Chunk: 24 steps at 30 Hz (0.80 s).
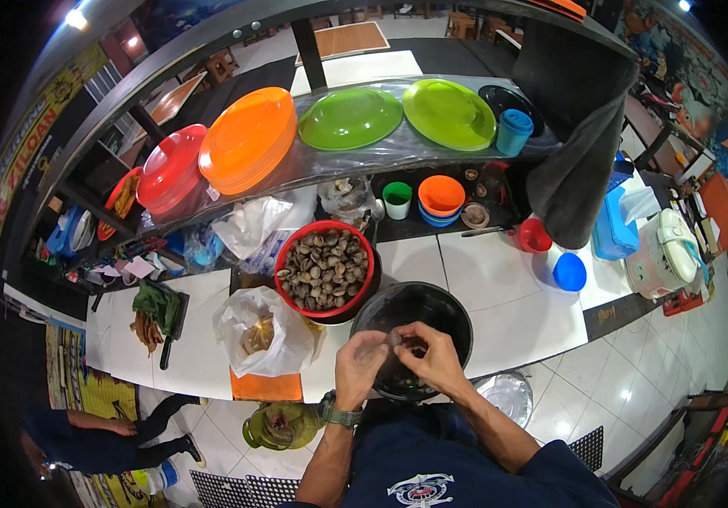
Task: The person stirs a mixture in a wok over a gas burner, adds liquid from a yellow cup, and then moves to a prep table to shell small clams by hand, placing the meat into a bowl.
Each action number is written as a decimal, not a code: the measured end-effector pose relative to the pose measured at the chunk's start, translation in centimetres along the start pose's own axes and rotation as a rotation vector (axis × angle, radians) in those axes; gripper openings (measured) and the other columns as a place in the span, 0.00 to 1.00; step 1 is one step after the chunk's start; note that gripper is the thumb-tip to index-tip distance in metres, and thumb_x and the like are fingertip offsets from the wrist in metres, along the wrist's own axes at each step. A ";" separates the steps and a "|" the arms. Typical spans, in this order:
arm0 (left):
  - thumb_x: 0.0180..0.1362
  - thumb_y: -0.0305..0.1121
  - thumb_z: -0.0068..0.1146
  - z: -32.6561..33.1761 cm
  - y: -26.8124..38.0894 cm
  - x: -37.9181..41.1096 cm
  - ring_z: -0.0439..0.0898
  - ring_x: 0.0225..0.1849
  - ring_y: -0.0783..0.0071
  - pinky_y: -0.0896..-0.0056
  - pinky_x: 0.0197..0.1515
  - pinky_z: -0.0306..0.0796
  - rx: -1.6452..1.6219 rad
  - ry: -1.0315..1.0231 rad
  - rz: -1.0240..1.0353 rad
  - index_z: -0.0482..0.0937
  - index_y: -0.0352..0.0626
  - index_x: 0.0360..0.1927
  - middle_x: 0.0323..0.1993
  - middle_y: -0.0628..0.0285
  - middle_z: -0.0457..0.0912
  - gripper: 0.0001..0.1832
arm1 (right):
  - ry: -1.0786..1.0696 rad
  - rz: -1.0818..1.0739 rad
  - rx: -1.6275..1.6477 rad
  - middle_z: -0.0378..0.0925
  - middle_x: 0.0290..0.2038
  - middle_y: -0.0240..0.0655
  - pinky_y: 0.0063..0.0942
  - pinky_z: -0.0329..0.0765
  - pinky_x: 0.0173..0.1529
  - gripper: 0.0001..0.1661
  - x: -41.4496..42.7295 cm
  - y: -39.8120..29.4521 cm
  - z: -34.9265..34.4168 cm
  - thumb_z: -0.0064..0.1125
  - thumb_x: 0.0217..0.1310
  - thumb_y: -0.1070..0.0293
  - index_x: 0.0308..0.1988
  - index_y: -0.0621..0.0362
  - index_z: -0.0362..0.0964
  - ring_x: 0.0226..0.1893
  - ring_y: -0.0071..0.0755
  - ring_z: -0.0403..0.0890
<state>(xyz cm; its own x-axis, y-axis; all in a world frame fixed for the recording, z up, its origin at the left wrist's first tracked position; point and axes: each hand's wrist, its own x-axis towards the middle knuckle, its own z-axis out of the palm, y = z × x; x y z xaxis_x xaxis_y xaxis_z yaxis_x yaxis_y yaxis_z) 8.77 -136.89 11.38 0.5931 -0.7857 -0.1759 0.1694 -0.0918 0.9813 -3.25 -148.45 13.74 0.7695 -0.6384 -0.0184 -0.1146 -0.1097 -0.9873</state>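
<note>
A small ribbed cockle [394,338] is pinched between the fingertips of my left hand [359,363] and my right hand [432,355]. Both hands are over the near half of a black basin [416,300], which stands at the counter's front edge. Small pale and dark bits lie at its bottom, partly covered by my hands. Just beyond on the left, a red basin [372,270] is heaped with closed cockles [324,270]. A white plastic bag [227,336] with a tied clear bag of brownish contents [258,333] stands left of my left hand.
Plates and trays, including an orange stack [246,140], line the raised shelf. Blue [569,272] and red cups [534,235] are at right. A cleaver [176,324] lies under cloths at left. A gas cylinder [284,425] stands below; another person [100,438] is at lower left.
</note>
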 end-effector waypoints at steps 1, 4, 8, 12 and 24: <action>0.60 0.23 0.58 0.1 0.3 0.0 0.79 0.48 0.74 0.72 0.54 0.73 -0.075 -0.012 0.007 0.76 0.33 0.45 0.43 0.60 0.80 0.11 | 0.027 -0.011 -0.004 0.81 0.39 0.40 0.25 0.78 0.44 0.16 0.2 0.0 -0.2 0.61 0.55 0.76 0.46 0.67 0.75 0.38 0.28 0.82; 0.60 0.21 0.58 0.5 1.0 -0.1 0.77 0.44 0.80 0.80 0.50 0.71 -0.134 -0.044 0.012 0.76 0.33 0.46 0.41 0.64 0.79 0.11 | -0.001 -0.024 -0.123 0.82 0.41 0.44 0.28 0.78 0.46 0.17 0.2 -1.0 -0.7 0.62 0.55 0.75 0.46 0.67 0.76 0.41 0.35 0.84; 0.59 0.20 0.59 0.7 0.8 -0.1 0.77 0.45 0.80 0.80 0.51 0.72 -0.166 -0.057 0.003 0.75 0.33 0.47 0.42 0.63 0.79 0.12 | 0.002 -0.114 -0.184 0.81 0.42 0.46 0.31 0.78 0.48 0.17 -0.1 -0.9 -0.8 0.64 0.54 0.74 0.45 0.67 0.76 0.44 0.44 0.83; 0.59 0.20 0.59 0.7 0.6 -0.3 0.77 0.45 0.80 0.80 0.50 0.73 -0.171 -0.057 -0.033 0.75 0.33 0.47 0.42 0.62 0.79 0.12 | -0.021 -0.115 -0.217 0.81 0.42 0.47 0.33 0.77 0.48 0.17 -0.3 -1.1 -1.0 0.65 0.54 0.73 0.45 0.67 0.77 0.44 0.47 0.82; 0.58 0.21 0.59 1.3 0.9 -0.4 0.76 0.43 0.82 0.82 0.48 0.73 -0.071 -0.063 -0.013 0.76 0.33 0.46 0.40 0.64 0.78 0.12 | -0.037 -0.134 -0.265 0.79 0.41 0.49 0.36 0.78 0.45 0.17 -0.8 -0.9 -1.5 0.61 0.55 0.74 0.47 0.66 0.76 0.42 0.51 0.81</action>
<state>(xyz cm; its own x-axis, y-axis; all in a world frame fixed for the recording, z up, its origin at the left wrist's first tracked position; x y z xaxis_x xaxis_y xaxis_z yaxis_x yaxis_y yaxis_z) 7.68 -137.46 12.46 0.5405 -0.8217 -0.1808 0.2336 -0.0598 0.9705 -4.71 -148.98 14.88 0.8106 -0.5772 0.0983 -0.1673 -0.3892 -0.9059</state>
